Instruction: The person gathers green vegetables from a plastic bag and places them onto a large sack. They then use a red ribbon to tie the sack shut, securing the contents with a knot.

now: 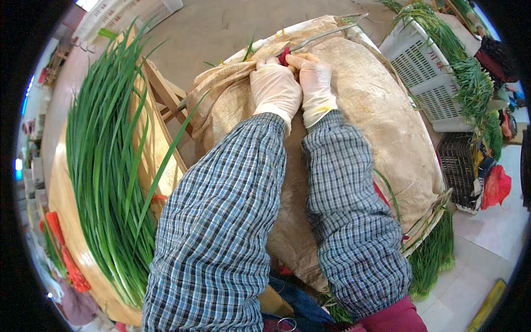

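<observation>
My gloved left hand (276, 89) and gloved right hand (316, 85) meet at the far edge of a tan woven cloth (373, 124). Between their fingers is a strip of dark red material (284, 56), beside a thin grey rod (319, 38) that runs along that edge. The fingers of both hands are bent in at the strip; the left fingertips are partly hidden. Checked sleeve covers reach to both wrists. To the left, a large bunch of long green leafy stalks (105, 166) lies on a wooden board (62, 174).
A white perforated crate (431, 79) heaped with green stalks stands at the upper right. Below it are a dark crate (456, 166) and a red bag (495, 186). More green stalks (435, 253) lie on the tiled floor at the lower right. A white crate (153, 14) is at the upper left.
</observation>
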Demonstrator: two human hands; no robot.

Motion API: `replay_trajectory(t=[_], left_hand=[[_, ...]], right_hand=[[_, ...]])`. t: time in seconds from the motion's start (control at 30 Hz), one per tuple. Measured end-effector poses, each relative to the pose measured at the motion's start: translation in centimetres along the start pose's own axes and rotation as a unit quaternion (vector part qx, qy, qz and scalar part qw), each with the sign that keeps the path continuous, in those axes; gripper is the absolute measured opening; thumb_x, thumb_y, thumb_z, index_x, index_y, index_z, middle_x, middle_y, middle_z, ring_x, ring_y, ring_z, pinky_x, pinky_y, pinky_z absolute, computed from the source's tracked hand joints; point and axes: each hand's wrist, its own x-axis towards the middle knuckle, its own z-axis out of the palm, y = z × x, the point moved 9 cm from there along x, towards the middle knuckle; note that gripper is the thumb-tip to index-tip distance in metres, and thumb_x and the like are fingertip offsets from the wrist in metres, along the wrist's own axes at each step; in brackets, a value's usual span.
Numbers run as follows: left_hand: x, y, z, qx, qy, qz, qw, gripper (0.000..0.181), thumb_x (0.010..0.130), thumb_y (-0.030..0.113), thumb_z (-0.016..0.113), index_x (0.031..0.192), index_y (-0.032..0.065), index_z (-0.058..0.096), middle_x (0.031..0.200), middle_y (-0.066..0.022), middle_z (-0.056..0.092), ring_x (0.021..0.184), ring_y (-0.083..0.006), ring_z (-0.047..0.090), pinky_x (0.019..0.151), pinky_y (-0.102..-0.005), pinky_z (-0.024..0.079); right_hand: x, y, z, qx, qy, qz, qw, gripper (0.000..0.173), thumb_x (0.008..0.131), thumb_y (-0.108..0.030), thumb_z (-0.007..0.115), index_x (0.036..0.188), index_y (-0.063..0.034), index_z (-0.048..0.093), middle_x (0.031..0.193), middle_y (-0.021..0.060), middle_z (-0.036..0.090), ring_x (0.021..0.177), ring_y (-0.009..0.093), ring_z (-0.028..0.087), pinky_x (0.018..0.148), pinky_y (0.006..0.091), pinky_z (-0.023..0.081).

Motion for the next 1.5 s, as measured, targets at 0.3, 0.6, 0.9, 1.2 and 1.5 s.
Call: replay_trajectory(t=[0.3, 0.6, 0.9, 1.2, 1.5], left_hand=[[-0.2, 0.0, -0.9, -0.018, 0.065, -0.03, 0.997, 0.028, 0.073, 0.022, 0.059, 0.085, -0.0033, 0.059, 0.085, -0.0219, 0.059, 0.086, -0.0344, 0.056, 0.074, -0.0399, 0.045], [-0.4, 1.2, -0.9, 0.043, 0.084, 0.033, 0.995, 0.022, 0.069, 0.017, 0.057, 0.079, -0.0007, 0.065, 0.086, -0.0201, 0.06, 0.083, -0.0348, 0.057, 0.072, -0.0406, 0.045], [-0.3, 1.5, -0.8, 0.075, 0.078, 0.04, 0.993, 0.02, 0.066, 0.016, 0.055, 0.072, 0.0004, 0.066, 0.085, -0.0209, 0.059, 0.082, -0.0346, 0.057, 0.071, -0.0405, 0.045], [-0.6, 1.8, -1.4, 0.098, 0.097, 0.047, 0.989, 0.017, 0.066, 0.015, 0.055, 0.069, 0.0023, 0.065, 0.081, -0.0184, 0.06, 0.077, -0.0326, 0.059, 0.065, -0.0411, 0.046], [-0.8, 1.1, -1.6, 0.058, 0.071, 0.011, 0.996, 0.019, 0.07, 0.019, 0.055, 0.075, 0.0044, 0.067, 0.083, -0.0177, 0.061, 0.079, -0.0329, 0.06, 0.069, -0.0403, 0.047]], right_hand=[[1.0, -1.0, -0.8, -0.031, 0.045, -0.029, 0.998, 0.016, 0.07, 0.001, 0.064, 0.082, -0.0002, 0.053, 0.069, 0.009, 0.06, 0.054, 0.015, 0.057, 0.044, 0.0259, 0.045], [1.8, -1.9, -0.8, -0.168, -0.01, -0.11, 0.98, 0.015, 0.065, -0.003, 0.07, 0.076, 0.0005, 0.06, 0.068, 0.0059, 0.06, 0.058, 0.012, 0.056, 0.051, 0.0248, 0.046], [2.2, -3.2, 0.1, -0.235, -0.107, -0.132, 0.957, 0.013, 0.067, -0.006, 0.069, 0.075, 0.0004, 0.06, 0.068, 0.0069, 0.06, 0.058, 0.013, 0.056, 0.053, 0.0252, 0.047], [3.0, -3.6, 0.1, -0.324, -0.033, -0.247, 0.913, 0.014, 0.061, -0.013, 0.065, 0.069, -0.0015, 0.06, 0.067, 0.0143, 0.061, 0.064, 0.025, 0.059, 0.061, 0.031, 0.047], [0.6, -1.8, 0.7, -0.159, -0.1, 0.046, 0.981, 0.014, 0.074, -0.003, 0.062, 0.086, 0.0016, 0.062, 0.067, 0.006, 0.059, 0.049, 0.009, 0.049, 0.043, 0.0211, 0.038]])
